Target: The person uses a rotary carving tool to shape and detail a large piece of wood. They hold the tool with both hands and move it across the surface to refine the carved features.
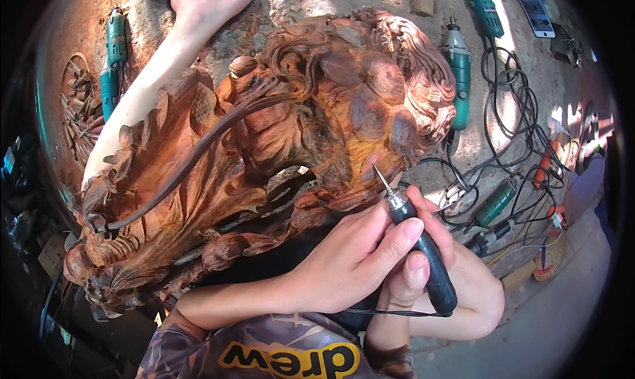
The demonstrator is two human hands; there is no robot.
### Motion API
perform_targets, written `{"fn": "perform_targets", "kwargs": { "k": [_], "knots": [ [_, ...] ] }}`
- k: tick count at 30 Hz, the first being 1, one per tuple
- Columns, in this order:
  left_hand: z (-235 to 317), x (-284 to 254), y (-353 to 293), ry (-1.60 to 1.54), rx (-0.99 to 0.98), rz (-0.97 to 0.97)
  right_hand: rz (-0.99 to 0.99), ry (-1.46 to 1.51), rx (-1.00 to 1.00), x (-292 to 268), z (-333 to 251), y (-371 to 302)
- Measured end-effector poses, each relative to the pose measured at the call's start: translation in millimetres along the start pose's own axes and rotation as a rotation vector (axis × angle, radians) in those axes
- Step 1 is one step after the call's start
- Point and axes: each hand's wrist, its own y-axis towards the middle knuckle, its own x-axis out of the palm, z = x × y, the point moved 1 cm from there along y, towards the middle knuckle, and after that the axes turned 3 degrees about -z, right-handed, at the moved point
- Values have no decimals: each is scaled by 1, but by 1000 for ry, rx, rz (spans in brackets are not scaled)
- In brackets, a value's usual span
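A large reddish-brown wood carving (264,131), full of curls, folds and rounded lumps, lies across my lap and the ground in front. Both hands grip a slim black handheld rotary tool (438,276) with a silver collar and a thin pointed bit. The bit's tip is at the carving's orange-toned near right part; whether it touches cannot be told. My left hand (347,253) reaches across from the left, its thumb pressed on the tool near the collar. My right hand (403,288) closes round the body from below, its fingers partly hidden behind the tool.
Green power tools (460,81) lie beyond and right of the carving, beside tangled black cables (506,81). A white phone (532,8) is at the far right. Another green tool (116,38) lies at far left, near a round basket of wooden pieces (78,101). A bare leg (152,81) stretches along the left.
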Motion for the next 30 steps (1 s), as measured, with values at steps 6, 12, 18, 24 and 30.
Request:
{"fn": "perform_targets", "kwargs": {
  "k": [6, 12, 18, 24, 30],
  "knots": [
    [5, -1, 0, 34, -51, -37, 148, -274, 81, 29, -47, 48],
    [29, -7, 1, 90, 204, 10, -775, -342, 31, -46, -57, 55],
    [40, -10, 8, -141, 93, -100, -379, -244, -37, 12, -60, 56],
    [37, -17, 8, -151, -5, -189, -1048, -356, 255, -29, -105, 124],
    [30, -17, 15, -231, 81, -166, -1075, -239, 186, -51, -87, 106]
  ]
}}
